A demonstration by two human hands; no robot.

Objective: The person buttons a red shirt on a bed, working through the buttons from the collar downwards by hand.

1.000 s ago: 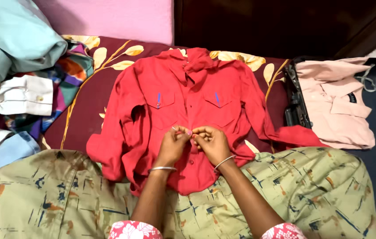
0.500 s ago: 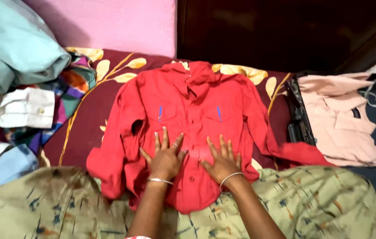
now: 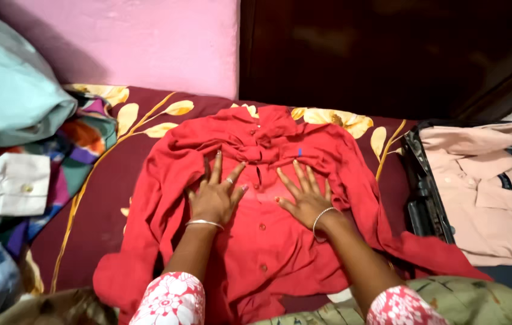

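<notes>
A red button-up shirt (image 3: 256,241) lies front-up on a maroon bedsheet with yellow leaves (image 3: 87,210). My left hand (image 3: 214,189) rests flat on the shirt's chest, left of the button line, fingers spread. My right hand (image 3: 304,192) lies flat on the other side of the buttons, fingers apart too. Both wrists wear a thin silver bangle. The cloth is bunched into folds just beyond my fingertips, below the collar. Neither hand grips anything.
A pile of mixed clothes (image 3: 15,150) lies at the left, with a pale teal garment on top. A folded pink shirt (image 3: 491,186) sits in an open dark suitcase (image 3: 424,198) at the right. A pink wall (image 3: 129,42) and dark wood stand behind.
My hands went from pinching at the button line to lying flat, then slid away from me up the shirt, pushing the chest cloth into folds. The view has moved closer.
</notes>
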